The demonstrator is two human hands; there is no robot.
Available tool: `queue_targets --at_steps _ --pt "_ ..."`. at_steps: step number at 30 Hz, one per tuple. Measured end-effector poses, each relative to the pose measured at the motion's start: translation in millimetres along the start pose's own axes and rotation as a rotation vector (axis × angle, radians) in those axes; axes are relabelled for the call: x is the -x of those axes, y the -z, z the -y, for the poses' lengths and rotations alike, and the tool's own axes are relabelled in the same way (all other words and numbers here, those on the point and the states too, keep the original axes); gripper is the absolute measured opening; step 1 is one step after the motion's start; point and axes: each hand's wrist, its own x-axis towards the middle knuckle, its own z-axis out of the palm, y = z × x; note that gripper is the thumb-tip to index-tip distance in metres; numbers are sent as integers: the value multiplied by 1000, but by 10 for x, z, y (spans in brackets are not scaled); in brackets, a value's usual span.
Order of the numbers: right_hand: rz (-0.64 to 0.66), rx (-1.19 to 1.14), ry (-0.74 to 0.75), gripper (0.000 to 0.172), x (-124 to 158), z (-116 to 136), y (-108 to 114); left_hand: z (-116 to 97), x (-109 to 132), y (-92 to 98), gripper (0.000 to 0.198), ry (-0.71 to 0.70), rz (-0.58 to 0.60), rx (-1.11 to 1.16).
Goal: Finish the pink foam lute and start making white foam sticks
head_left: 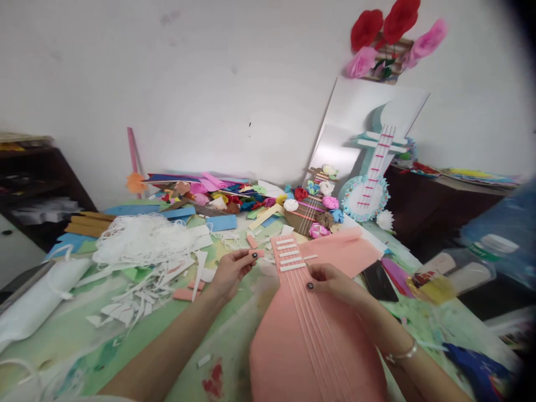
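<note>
A salmon-pink paper guitar [310, 340] lies on the table in front of me, with white strings along it and several white strips across its neck [288, 254]. My right hand [335, 282] rests on the guitar just right of the neck, fingers curled and pressing the paper. My left hand [230, 271] is to the left of the neck, with fingers pinched on a small pink paper piece [256, 253].
White paper scraps and a tangle of white string [142, 240] lie at the left. Coloured paper and paper flowers [218, 195] are piled at the back, beside two finished paper guitars [368, 178]. A pink sheet [347, 251], a dark phone [379, 282] and a plastic bottle [473, 268] are on the right.
</note>
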Motion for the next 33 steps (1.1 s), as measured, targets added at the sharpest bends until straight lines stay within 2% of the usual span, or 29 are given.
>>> queue_targets --at_steps 6,11,17,22,26,28,31,33 --pt "-184 -107 60 33 372 328 -122 -319 317 -373 21 -122 35 88" --pt "-263 -27 140 32 513 496 -196 -471 488 -611 21 -187 86 110" --pt "-367 88 159 33 619 596 -279 -537 545 -616 23 -175 104 84" --pt "-354 58 161 29 655 567 -335 -529 591 -587 20 -197 92 112" --pt "-323 40 134 26 639 539 -357 -550 575 -589 12 -226 92 224" --pt "-319 37 129 26 624 532 -371 -572 546 -599 7 -195 186 313" --pt "-325 32 135 26 601 528 -405 -588 469 -633 6 -72 404 428" --pt "-325 18 142 26 587 525 -433 -578 401 -665 5 -39 495 470"
